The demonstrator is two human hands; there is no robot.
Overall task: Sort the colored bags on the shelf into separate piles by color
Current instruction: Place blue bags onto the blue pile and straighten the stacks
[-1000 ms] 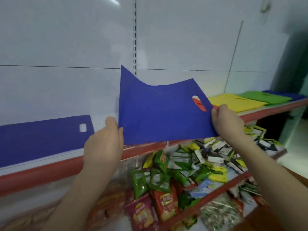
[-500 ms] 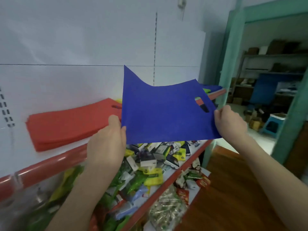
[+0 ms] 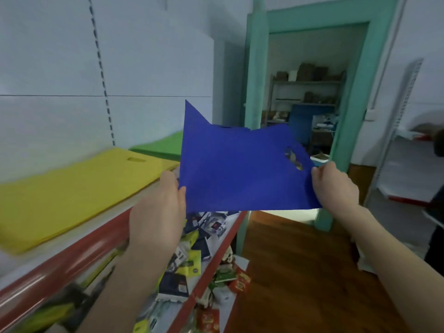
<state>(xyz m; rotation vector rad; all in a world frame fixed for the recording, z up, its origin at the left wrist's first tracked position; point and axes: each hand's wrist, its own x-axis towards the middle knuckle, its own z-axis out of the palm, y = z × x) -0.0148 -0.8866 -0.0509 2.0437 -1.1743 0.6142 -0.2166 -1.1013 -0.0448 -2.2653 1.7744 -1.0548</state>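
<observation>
A blue bag [image 3: 240, 169] with an oval handle hole hangs in the air in front of me, spread flat. My left hand [image 3: 157, 212] pinches its lower left edge and my right hand [image 3: 335, 188] pinches its right edge below the handle hole. On the shelf [image 3: 72, 251] to the left lies a pile of yellow bags [image 3: 72, 186]. Behind it sits a pile of green bags [image 3: 161, 146], partly hidden by the blue bag.
Lower shelves [image 3: 216, 255] hold several loose snack packets and small boxes. A green-framed doorway [image 3: 254, 92] opens ahead onto a storeroom. Brown wooden floor [image 3: 300, 272] lies to the right. Another person's dark sleeve [image 3: 438, 150] shows at the right edge.
I have carried the blue bag to the right along the shelf. The red pile has left view; the yellow and green piles and the doorway have come in.
</observation>
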